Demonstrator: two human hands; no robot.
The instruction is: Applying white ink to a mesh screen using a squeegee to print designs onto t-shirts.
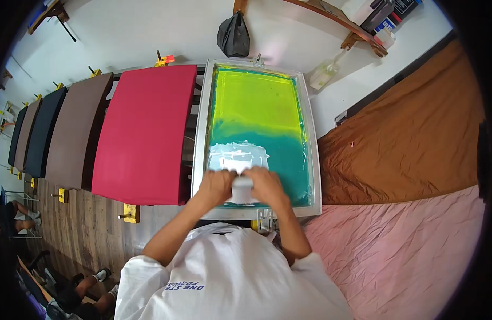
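Observation:
Both of my hands grip a pale squeegee (242,188) over the near part of a screen-printing frame (316,176). My left hand (216,184) is closed on its left side and my right hand (264,181) on its right, with the thumbs close together. Much of the tool is hidden under my fingers. White ink (236,156) lies in a thick patch on the mesh just beyond my knuckles. The near half of the screen is teal (286,160); its far half is bright yellow-green (256,98).
Left of the frame, a padded board covered in red fabric (144,133) stands close by, followed by several brown and dark boards (78,133). Brown cloth (401,133) and pink cloth (395,245) spread to the right. A black bag (233,36) hangs on the wall beneath a shelf.

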